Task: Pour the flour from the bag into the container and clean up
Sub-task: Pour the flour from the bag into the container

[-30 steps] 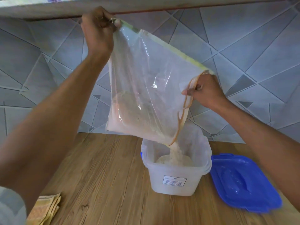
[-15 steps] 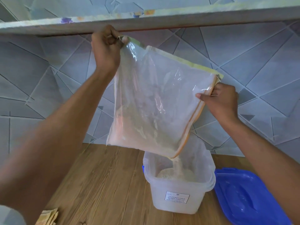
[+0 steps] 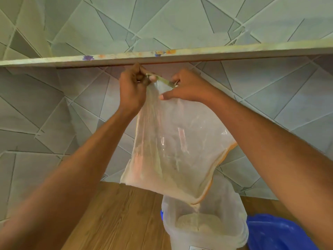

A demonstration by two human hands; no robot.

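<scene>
Pouring flour bag point(image 3: 171, 150) in both grips, left hand point(image 3: 132, 89), right hand point(image 3: 187, 87), container point(image 3: 205, 226) on wooden counter point(image 3: 117, 217), grey tiled wall point(image 3: 54, 109)

Clear orange-edged bag point(image 3: 173, 150), blue lid point(image 3: 270, 231), grey geometric tiles point(image 3: 54, 109)

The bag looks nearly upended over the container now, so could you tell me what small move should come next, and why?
Probably a gentle shake of the bag, keeping both hands pinched on its top edge: flour clings in the lower corner and only a thin stream falls into the container.
</scene>
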